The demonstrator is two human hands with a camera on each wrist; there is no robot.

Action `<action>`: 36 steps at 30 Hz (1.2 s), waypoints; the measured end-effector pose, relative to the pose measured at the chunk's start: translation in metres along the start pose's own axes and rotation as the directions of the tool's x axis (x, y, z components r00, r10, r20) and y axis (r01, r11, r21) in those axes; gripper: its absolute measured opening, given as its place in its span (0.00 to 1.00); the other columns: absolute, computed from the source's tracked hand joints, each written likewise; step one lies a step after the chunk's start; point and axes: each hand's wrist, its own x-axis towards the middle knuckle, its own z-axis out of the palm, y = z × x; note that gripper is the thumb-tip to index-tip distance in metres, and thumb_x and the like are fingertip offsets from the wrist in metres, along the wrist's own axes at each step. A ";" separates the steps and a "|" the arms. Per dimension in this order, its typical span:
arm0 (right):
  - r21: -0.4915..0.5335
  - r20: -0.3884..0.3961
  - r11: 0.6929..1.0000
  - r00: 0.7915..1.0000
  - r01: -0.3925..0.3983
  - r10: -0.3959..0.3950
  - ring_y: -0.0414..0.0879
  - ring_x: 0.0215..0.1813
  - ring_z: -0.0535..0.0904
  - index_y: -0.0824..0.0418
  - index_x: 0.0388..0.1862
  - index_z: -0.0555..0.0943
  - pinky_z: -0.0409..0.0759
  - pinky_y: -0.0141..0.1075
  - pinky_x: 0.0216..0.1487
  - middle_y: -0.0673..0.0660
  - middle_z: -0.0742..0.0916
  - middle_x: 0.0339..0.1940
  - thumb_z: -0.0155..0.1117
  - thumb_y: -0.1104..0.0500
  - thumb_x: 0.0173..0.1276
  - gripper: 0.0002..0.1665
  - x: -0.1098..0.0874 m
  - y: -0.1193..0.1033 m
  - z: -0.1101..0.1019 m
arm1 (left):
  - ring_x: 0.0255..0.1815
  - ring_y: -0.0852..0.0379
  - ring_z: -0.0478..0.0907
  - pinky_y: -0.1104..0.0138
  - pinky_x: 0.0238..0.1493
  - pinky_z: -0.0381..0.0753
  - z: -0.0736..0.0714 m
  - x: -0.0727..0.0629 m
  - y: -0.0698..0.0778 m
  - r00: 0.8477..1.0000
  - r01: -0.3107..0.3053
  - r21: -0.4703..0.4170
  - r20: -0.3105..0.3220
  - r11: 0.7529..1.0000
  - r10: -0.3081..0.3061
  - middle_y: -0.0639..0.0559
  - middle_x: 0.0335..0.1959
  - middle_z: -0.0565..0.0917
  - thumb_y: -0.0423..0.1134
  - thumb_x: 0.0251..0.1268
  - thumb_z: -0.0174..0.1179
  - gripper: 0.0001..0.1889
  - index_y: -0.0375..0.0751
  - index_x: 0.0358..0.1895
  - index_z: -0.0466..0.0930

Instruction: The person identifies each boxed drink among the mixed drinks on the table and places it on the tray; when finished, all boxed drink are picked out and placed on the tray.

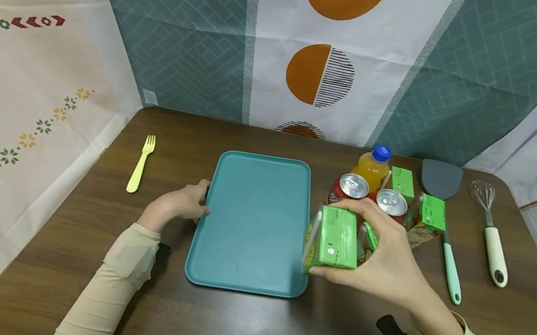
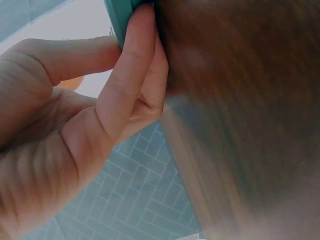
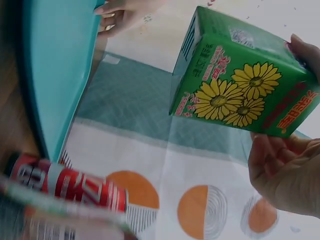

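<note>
A green drink carton (image 1: 338, 239) with yellow flowers on its side is in my right hand (image 1: 390, 261), gripped between thumb and fingers. It is held up beside the right edge of a teal tray (image 1: 255, 223). The right wrist view shows the carton (image 3: 240, 80) clear of the table, with the fingers at its one end. My left hand (image 1: 182, 201) pinches the tray's left rim, thumb on top and fingers below the edge, as the left wrist view also shows at the rim (image 2: 119, 20).
Right of the tray stand two soda cans (image 1: 353, 186), an orange juice bottle (image 1: 373, 166) and more green cartons (image 1: 432, 214). Farther right lie a spatula (image 1: 451, 270) and a whisk (image 1: 493, 247). A yellow fork (image 1: 141, 164) lies at the left.
</note>
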 end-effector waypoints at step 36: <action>0.137 0.025 0.900 0.909 -0.414 0.415 0.51 0.53 0.76 0.55 0.65 0.67 0.77 0.40 0.49 0.56 0.79 0.51 0.80 0.50 0.43 0.49 0.138 0.059 0.129 | 0.32 0.51 0.80 0.62 0.35 0.81 0.000 0.000 0.001 1.000 0.010 0.006 -0.011 1.000 -0.010 0.30 0.48 0.74 0.28 0.67 0.52 0.32 0.24 0.67 0.45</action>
